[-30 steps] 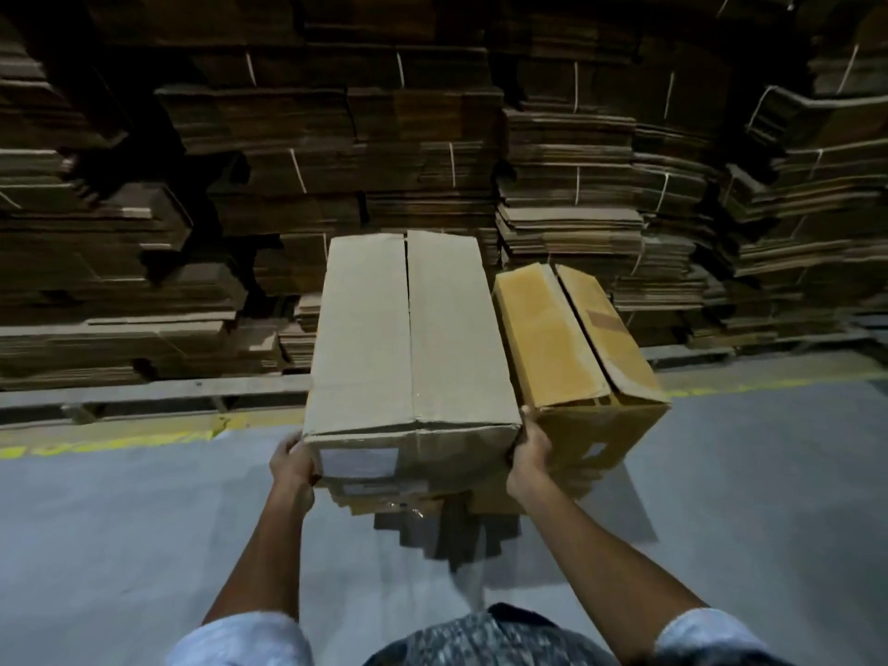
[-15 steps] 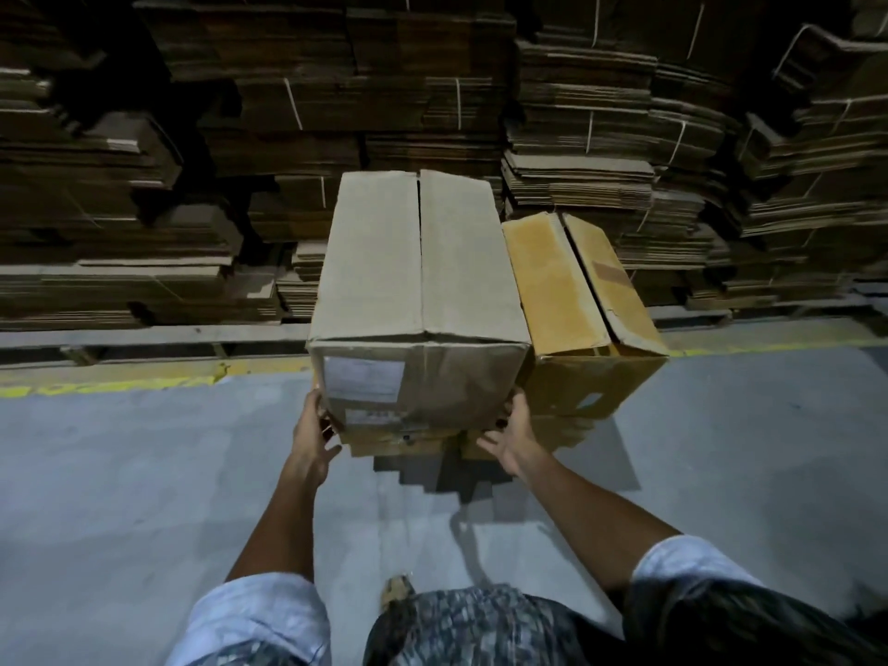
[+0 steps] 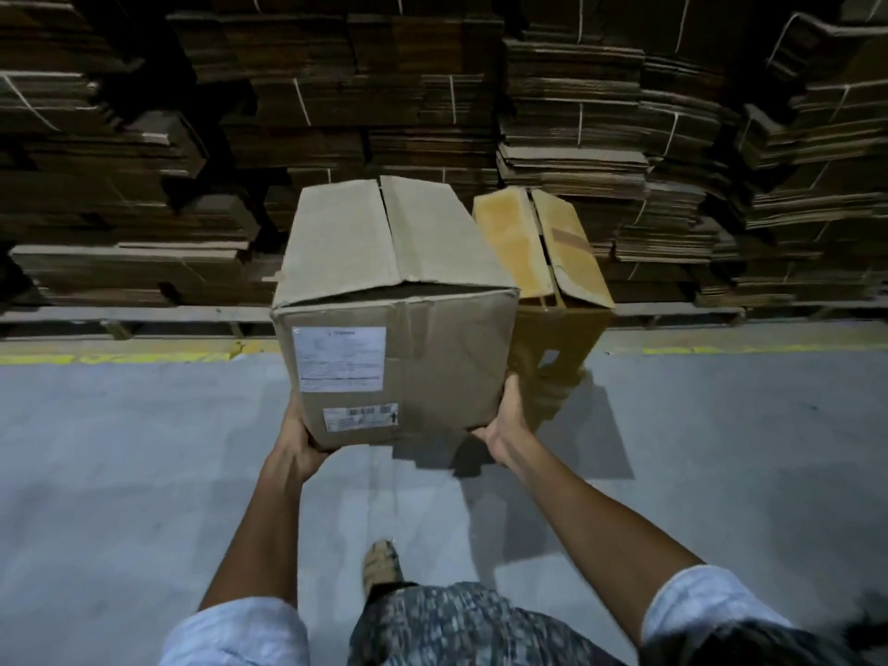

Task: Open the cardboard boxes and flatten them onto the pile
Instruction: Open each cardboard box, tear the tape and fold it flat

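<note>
The grey-brown cardboard box (image 3: 394, 300) is up off the floor, held out in front of the person at arm's length and tipped so its near end face looks up at us. Its two top flaps lie closed with a seam running down the middle, and the near edge of the top gapes a little. On the end face sits a white shipping label (image 3: 339, 359) with fine print too small to read, and below it a narrower sticker (image 3: 360, 416) carrying a barcode and a black upward arrow.

The left hand (image 3: 299, 437) cups the lower left corner of the box, fingers curled under it and out of sight. The right hand (image 3: 505, 425) presses flat against the lower right edge, fingers straight along the side wall and thumb beneath.

Just beside the box on its right, touching or nearly so, stands a yellower cardboard box (image 3: 538, 252) with its flaps shut and a strip of brown tape on one flap. It rests on some flattened cardboard (image 3: 552, 401) on the grey floor (image 3: 144, 449).

A worn yellow line (image 3: 120, 358) crosses the floor behind, and beyond it rise tied bundles of flattened cartons (image 3: 576, 137), wall to wall. One shoe (image 3: 382, 564) shows below.
</note>
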The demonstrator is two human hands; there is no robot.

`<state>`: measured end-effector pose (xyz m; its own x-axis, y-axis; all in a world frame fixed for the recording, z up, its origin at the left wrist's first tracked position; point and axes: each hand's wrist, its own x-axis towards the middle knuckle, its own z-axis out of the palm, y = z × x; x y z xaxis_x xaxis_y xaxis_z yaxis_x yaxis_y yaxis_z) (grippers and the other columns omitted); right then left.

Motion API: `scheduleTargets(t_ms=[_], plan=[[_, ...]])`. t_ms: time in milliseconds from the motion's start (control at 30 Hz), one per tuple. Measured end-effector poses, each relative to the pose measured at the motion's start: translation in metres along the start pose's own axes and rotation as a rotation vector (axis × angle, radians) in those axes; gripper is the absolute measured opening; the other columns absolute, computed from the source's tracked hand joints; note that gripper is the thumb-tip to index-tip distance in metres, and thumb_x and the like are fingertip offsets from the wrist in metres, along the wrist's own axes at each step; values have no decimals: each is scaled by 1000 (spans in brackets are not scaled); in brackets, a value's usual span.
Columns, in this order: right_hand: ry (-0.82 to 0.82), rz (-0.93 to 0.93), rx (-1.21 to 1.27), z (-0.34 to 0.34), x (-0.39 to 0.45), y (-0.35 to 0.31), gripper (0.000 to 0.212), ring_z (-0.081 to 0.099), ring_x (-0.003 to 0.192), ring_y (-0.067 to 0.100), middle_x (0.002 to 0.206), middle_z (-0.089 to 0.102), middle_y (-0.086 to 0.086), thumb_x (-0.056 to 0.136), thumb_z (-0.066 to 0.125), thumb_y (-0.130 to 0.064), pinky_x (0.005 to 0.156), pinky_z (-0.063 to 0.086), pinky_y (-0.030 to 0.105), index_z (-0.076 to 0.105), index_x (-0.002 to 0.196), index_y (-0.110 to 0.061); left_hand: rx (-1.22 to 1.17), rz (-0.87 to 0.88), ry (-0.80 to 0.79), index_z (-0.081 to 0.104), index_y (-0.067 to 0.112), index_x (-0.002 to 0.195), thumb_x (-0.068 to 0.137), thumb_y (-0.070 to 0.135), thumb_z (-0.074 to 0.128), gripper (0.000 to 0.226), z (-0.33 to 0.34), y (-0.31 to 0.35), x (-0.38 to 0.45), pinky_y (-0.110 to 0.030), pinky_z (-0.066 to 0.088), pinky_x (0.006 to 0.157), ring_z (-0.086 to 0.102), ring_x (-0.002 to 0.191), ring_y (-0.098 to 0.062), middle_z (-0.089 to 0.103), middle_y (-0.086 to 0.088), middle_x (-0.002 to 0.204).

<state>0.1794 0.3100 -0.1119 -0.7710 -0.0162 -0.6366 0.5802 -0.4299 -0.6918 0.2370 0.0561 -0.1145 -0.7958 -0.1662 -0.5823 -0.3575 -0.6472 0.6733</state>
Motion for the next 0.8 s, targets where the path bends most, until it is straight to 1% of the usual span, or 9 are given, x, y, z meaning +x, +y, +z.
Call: scheduleTargets(t_ms=[133, 233, 333, 433, 533, 600, 667, 733, 800], plan=[[-72, -41, -59, -54, -34, 20, 39, 55, 116, 22, 121, 64, -6, 103, 33, -62, 99, 43, 47, 60, 112, -35, -75, 102, 25, 82, 27, 97, 103, 48, 40, 47, -1, -52, -56, -45, 63, 65, 75, 89, -29, 76, -6, 107], [-94, -41, -65, -86, -59, 37, 37, 59, 110, 20, 130, 65, -2, 101, 37, -62, 92, 47, 42, 61, 113, -36, -83, 137, 83, 82, 32, 93, 104, 48, 40, 47, -7, -89, -95, -46, 63, 70, 74, 93, -28, 75, -5, 112], [-32, -96, -18, -113, -74, 57, 35, 67, 103, 18, 122, 70, 0, 104, 39, -55, 81, 56, 37, 66, 110, -33, -68, 161, 151, 79, 31, 104, 104, 49, 39, 44, -18, -126, -122, -46, 62, 76, 72, 101, -28, 74, -3, 117], [37, -113, -71, -142, -83, 83, 31, 67, 103, 17, 114, 72, -8, 104, 40, -54, 84, 57, 39, 66, 107, -37, -24, 167, 185, 69, 27, 124, 106, 46, 37, 41, -37, -163, -135, -49, 59, 86, 68, 110, -30, 70, -5, 124], [89, -65, -156, -173, -81, 128, 32, 69, 98, 17, 99, 74, -13, 105, 39, -51, 74, 58, 40, 69, 100, -41, 8, 124, 266, 62, 23, 134, 105, 44, 41, 42, -70, -203, -134, -49, 58, 88, 67, 112, -32, 70, -5, 124], [105, -35, -177, -193, -81, 158, 35, 68, 103, 29, 103, 76, -2, 103, 41, -48, 79, 61, 51, 73, 102, -34, 33, 95, 263, 61, 24, 136, 105, 44, 42, 42, -91, -229, -134, -51, 59, 88, 67, 111, -32, 70, -5, 125], [157, -4, -203, -207, -71, 195, 39, 63, 112, 41, 114, 70, 13, 95, 44, -51, 88, 55, 62, 68, 104, -22, 32, 42, 266, 63, 26, 133, 104, 47, 40, 42, -114, -257, -126, -49, 61, 81, 70, 105, -28, 71, -4, 123], [201, 6, -234, -218, -47, 235, 40, 65, 109, 38, 112, 73, 11, 95, 43, -52, 87, 57, 60, 73, 104, -28, 11, -28, 288, 65, 27, 129, 103, 52, 39, 45, -138, -286, -105, -46, 62, 73, 73, 98, -25, 72, -4, 120], [211, 36, -277, -233, -18, 277, 37, 68, 105, 32, 107, 76, 3, 97, 43, -53, 86, 59, 57, 76, 95, -36, -31, -105, 311, 66, 24, 128, 102, 51, 40, 46, -162, -318, -83, -46, 62, 74, 73, 98, -27, 72, -7, 120]])
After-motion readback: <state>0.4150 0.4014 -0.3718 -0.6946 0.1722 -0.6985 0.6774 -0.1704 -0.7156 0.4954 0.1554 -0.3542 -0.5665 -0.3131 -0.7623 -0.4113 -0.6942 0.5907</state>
